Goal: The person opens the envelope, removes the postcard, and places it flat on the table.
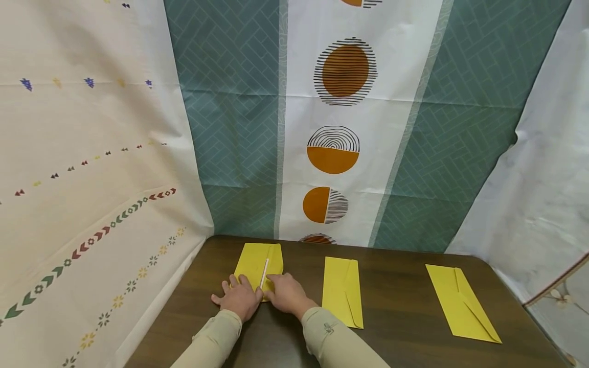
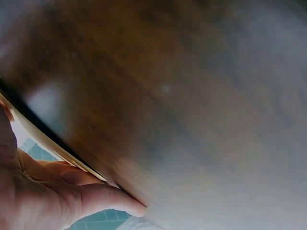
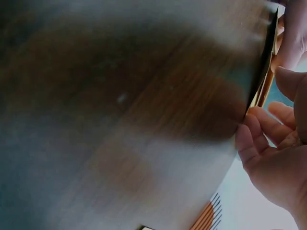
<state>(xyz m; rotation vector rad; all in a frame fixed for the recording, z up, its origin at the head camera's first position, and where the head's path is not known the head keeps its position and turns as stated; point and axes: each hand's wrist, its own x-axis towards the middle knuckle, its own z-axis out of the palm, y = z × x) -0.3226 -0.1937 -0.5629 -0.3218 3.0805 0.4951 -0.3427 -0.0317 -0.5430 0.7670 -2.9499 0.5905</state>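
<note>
Near the table's back left lies a yellow envelope [image 1: 252, 259] with a narrow white strip [image 1: 264, 272] running along it. My left hand [image 1: 240, 298] rests on the envelope's near left part, fingers spread and thumb toward the strip. On the right side, my right hand [image 1: 286, 293] touches the envelope with its fingertips, just right of the strip. The right wrist view shows my right fingers [image 3: 259, 127] bent loosely at the envelope's edge, the thumb apart from them. In the left wrist view, my left thumb [image 2: 112, 199] stretches along the tabletop by the envelope's edge.
A second yellow envelope [image 1: 341, 291] lies just right of my right hand, and a third [image 1: 462, 302] farther right. The dark wooden table [image 1: 391, 296] meets a patterned curtain [image 1: 329, 122] at the back. Pale cloth [image 1: 92, 204] hangs along the left side.
</note>
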